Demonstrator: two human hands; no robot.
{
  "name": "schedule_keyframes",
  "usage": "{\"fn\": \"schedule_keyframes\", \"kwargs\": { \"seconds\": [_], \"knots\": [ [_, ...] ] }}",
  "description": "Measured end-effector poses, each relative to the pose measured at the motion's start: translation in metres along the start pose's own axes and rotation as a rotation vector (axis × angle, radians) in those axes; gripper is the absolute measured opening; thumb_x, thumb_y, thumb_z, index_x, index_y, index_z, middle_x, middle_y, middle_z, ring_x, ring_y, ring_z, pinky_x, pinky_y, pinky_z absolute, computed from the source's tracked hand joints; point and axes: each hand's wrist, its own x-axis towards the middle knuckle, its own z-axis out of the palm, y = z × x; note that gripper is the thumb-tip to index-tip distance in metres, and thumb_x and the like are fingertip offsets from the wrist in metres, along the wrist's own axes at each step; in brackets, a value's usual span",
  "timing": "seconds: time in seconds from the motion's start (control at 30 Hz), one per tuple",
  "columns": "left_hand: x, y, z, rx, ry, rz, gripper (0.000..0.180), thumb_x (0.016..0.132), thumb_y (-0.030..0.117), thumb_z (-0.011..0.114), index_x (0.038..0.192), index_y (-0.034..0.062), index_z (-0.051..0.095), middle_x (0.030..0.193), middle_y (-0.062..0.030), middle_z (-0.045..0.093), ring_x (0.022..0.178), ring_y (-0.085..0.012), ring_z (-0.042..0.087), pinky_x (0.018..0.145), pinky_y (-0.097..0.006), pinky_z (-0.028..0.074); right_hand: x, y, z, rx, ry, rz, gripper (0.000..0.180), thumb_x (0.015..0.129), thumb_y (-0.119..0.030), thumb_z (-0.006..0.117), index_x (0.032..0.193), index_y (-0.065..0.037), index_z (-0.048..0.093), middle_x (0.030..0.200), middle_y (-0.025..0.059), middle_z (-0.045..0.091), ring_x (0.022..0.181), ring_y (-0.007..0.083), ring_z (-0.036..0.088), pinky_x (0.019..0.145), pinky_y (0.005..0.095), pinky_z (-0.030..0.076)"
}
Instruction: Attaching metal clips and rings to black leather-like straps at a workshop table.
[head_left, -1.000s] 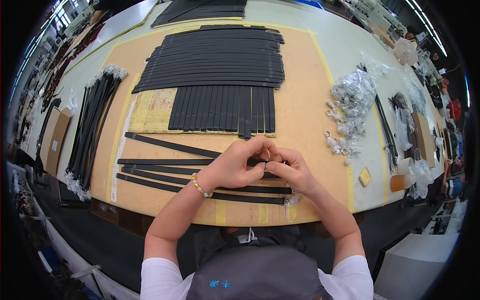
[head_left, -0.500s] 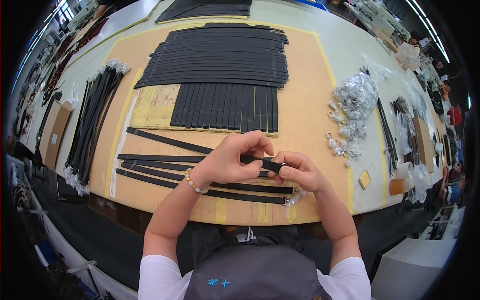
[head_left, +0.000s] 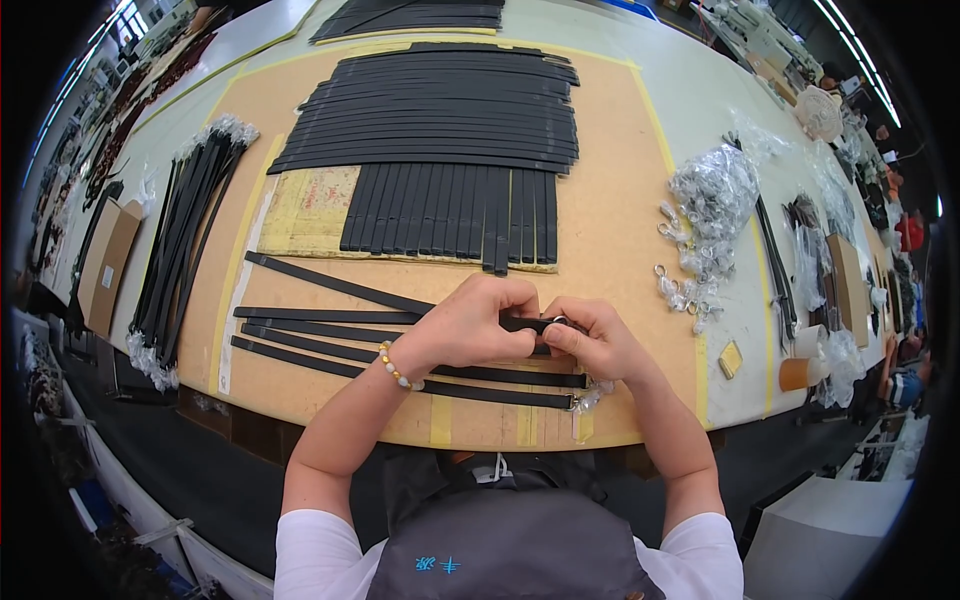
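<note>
Between my hands is a black strap [head_left: 522, 324], its far tail running out to the left beyond my left wrist. My left hand [head_left: 474, 325] is closed on the strap, fingers curled. My right hand [head_left: 597, 340] pinches its right end, where a small metal ring [head_left: 560, 320] shows at the fingertips. Below the hands lie several more black straps [head_left: 500, 397], side by side across the table. Two of these end at the right in metal hardware with clear plastic wrap [head_left: 594, 395].
Beyond my hands stand a row of short black straps [head_left: 420, 210] on a yellow board [head_left: 308, 212] and a wide stack of long ones [head_left: 430, 115]. A bundle of straps [head_left: 185, 235] lies left. At right are plastic-wrapped metal clasps [head_left: 712, 190] and a yellow block [head_left: 729, 360].
My left hand has lowered slightly, its fingers curling further round the strap. The metal ring at my right fingertips now shows more clearly. The strap's left tail has shifted a little left.
</note>
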Motion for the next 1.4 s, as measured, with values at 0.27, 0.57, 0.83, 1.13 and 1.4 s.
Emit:
{"fn": "schedule_keyframes", "kwargs": {
  "seconds": [0.27,0.57,0.83,1.13,1.4],
  "knots": [
    [0.013,-0.025,0.002,0.200,0.162,0.216,0.022,0.086,0.006,0.071,0.103,-0.0003,0.059,0.095,-0.0097,0.061,0.087,-0.0202,0.060,0.079,-0.033,0.050,0.009,0.025,-0.037,-0.156,0.283,0.009,0.034,0.100,-0.031,0.066,0.086,0.000,0.069,0.070,-0.0033,0.060,0.067,0.0032,0.049,0.058,0.0235,0.041],
    [0.016,-0.043,0.012,0.386,0.151,0.267,0.019,0.091,0.004,0.066,0.108,-0.0016,0.059,0.103,-0.0145,0.056,0.095,-0.0324,0.061,0.084,-0.039,0.052,0.012,0.020,-0.045,-0.286,0.236,0.283,0.031,0.098,-0.029,0.069,0.089,0.000,0.067,0.074,-0.0006,0.064,0.066,0.0049,0.055,0.056,0.0236,0.044],
    [0.008,-0.041,0.017,0.544,0.169,0.284,0.011,0.088,0.009,0.070,0.093,0.0007,0.065,0.095,-0.0128,0.058,0.094,-0.0312,0.056,0.087,-0.039,0.049,0.115,0.014,-0.092,-0.469,0.630,-0.041,0.031,0.092,-0.029,0.073,0.098,0.001,0.067,0.084,0.0099,0.071,0.080,0.0156,0.066,0.074,0.0308,0.053],
    [0.011,-0.036,0.025,0.604,0.189,0.331,0.012,0.091,0.014,0.067,0.089,0.0025,0.065,0.086,-0.0099,0.063,0.092,-0.0300,0.062,0.084,-0.040,0.051,0.167,0.060,-0.123,-0.354,0.680,0.078,0.032,0.084,-0.021,0.081,0.101,-0.001,0.063,0.093,0.0081,0.069,0.086,0.0175,0.069,0.078,0.0295,0.055],
    [0.019,-0.002,-0.010,0.751,0.676,0.670,0.018,0.088,0.014,0.073,0.103,0.0060,0.068,0.088,-0.0054,0.063,0.095,-0.0261,0.061,0.085,-0.037,0.048,0.068,0.009,-0.052,0.601,0.113,0.050,0.013,0.095,-0.007,0.067,0.106,-0.006,0.061,0.099,0.0029,0.066,0.096,0.0170,0.070,0.087,0.0279,0.058]
  ]
}}
